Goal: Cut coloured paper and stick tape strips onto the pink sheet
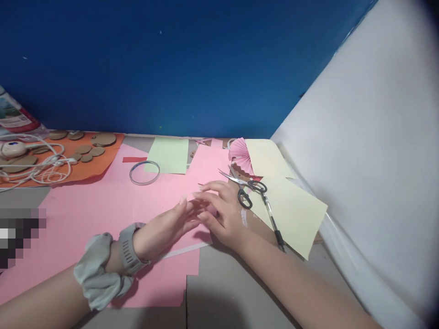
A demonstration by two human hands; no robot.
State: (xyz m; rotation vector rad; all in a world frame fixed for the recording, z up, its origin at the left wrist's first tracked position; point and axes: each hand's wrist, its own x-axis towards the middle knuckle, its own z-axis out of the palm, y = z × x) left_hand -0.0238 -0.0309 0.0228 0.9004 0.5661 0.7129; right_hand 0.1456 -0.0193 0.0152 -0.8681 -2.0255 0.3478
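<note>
Filling the far side, a blue wall stands behind the table, with a white surface along the right. Pink paper spreads over much of the table's left and middle, and lies beneath both hands. Pale yellow paper lies to the right, and an orange sheet at the far left. On the far part of the pink paper is a light green sheet. The left hand and the right hand come together near the middle, fingers loosely bent and overlapping in view; whether anything is pinched between them, I cannot tell. On the left wrist are a grey scrunchie and a grey watch. Just far of the right hand, black-handled scissors lie with blades parted, touching or just beside a pen. Beyond them is a pink pleated fan. Left of the hands, a thin ring lies by a red strip
</note>
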